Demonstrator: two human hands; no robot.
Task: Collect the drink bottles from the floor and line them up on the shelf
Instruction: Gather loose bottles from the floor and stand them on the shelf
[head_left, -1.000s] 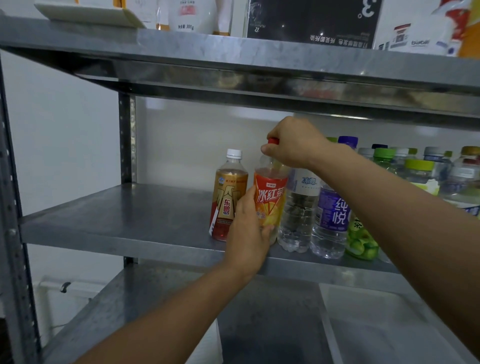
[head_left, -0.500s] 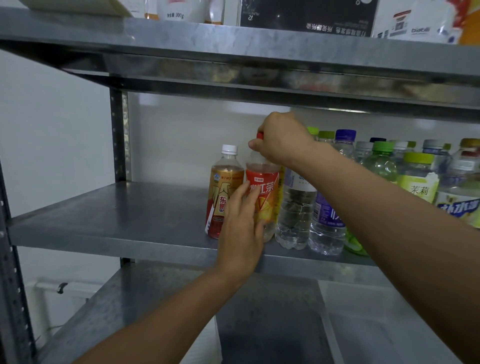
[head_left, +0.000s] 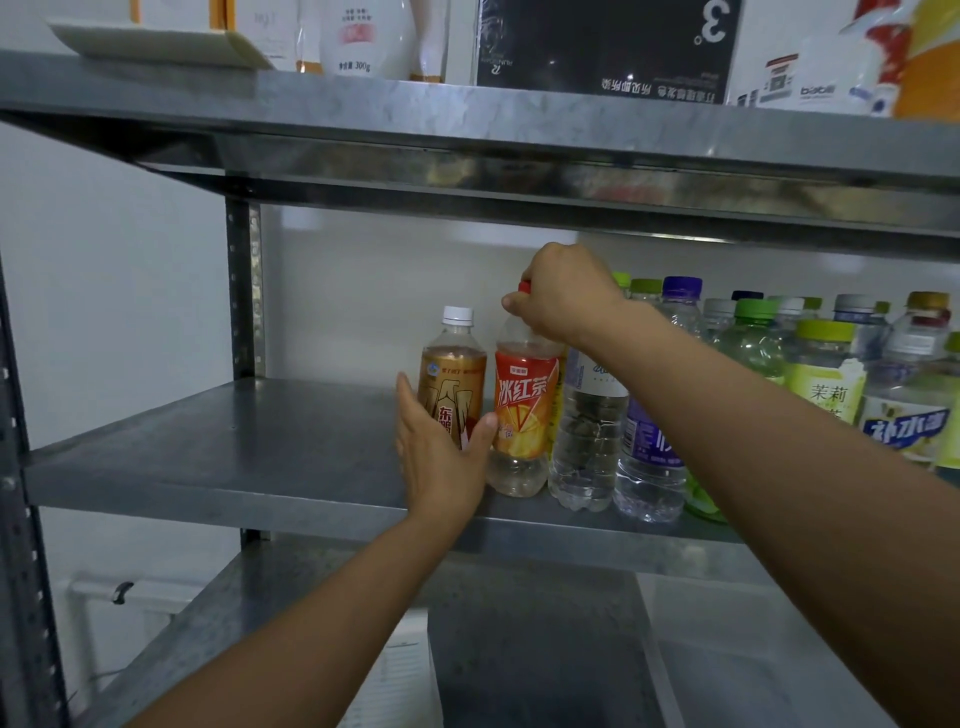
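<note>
On the middle metal shelf (head_left: 249, 447) a row of drink bottles stands upright. At its left end is a gold-labelled bottle (head_left: 453, 364) with a white cap. To its right stands an orange-red iced tea bottle (head_left: 522, 410). My left hand (head_left: 441, 462) holds the gold bottle low down, fingers on its left side and thumb between the two bottles. My right hand (head_left: 563, 296) pinches the iced tea bottle's red cap from above. To the right come a clear water bottle (head_left: 589, 436) and a purple-labelled one (head_left: 652, 457).
Several more bottles with green, purple and white caps (head_left: 826, 364) fill the right of the shelf. The top shelf (head_left: 467, 114) carries boxes and bags. A lower shelf (head_left: 519, 649) lies beneath. A steel upright (head_left: 243, 291) and white wall stand at left.
My left hand has moved from the iced tea bottle's label to the gold bottle. My right hand stays on the red cap, and the iced tea bottle now stands close beside the gold one.
</note>
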